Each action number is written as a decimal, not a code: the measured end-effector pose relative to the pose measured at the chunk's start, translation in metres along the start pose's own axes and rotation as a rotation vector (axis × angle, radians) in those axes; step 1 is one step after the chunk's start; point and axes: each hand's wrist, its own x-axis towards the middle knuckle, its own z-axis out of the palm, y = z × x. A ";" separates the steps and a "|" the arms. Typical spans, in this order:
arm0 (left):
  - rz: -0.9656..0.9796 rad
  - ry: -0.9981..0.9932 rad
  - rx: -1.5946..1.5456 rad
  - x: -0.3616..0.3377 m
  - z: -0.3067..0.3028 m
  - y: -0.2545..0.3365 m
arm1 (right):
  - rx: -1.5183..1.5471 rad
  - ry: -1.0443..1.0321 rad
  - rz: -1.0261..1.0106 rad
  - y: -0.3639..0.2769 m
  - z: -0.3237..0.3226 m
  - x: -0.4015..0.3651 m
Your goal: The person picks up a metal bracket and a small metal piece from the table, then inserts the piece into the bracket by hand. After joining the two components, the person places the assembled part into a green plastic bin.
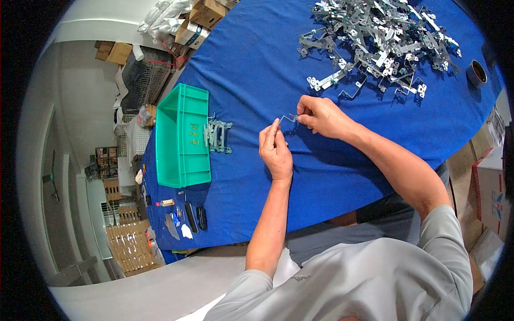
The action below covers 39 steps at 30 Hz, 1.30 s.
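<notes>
Over the middle of the blue cloth, my left hand (276,152) and my right hand (322,116) are close together. Between their fingertips spans a thin bent metal wire piece (287,118). My left fingers are pinched at its left end. The right thumb and fingers close on its other end, where a small part is mostly hidden by the fingertips. Up and to the right lies a large heap of metal brackets (383,40) with similar bent wires. Left of my hands, a small row of brackets (217,135) lies against a green plastic bin (183,136).
At the table's left end lie a black strip-shaped object (191,218), a small bottle (167,203) and other small items. A round open container (476,74) stands at the right edge. Cardboard boxes (208,13) are beyond the table, and a white carton (490,190) is at the right.
</notes>
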 end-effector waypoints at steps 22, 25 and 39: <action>0.133 -0.107 0.035 0.000 0.000 -0.007 | -0.311 0.240 -0.295 0.011 0.010 0.001; 0.083 -0.118 0.003 0.001 -0.001 -0.008 | -0.306 0.338 -0.340 0.001 0.005 -0.001; -0.200 -0.010 -0.553 -0.001 -0.002 0.002 | -0.253 -0.012 -0.384 0.011 0.020 -0.005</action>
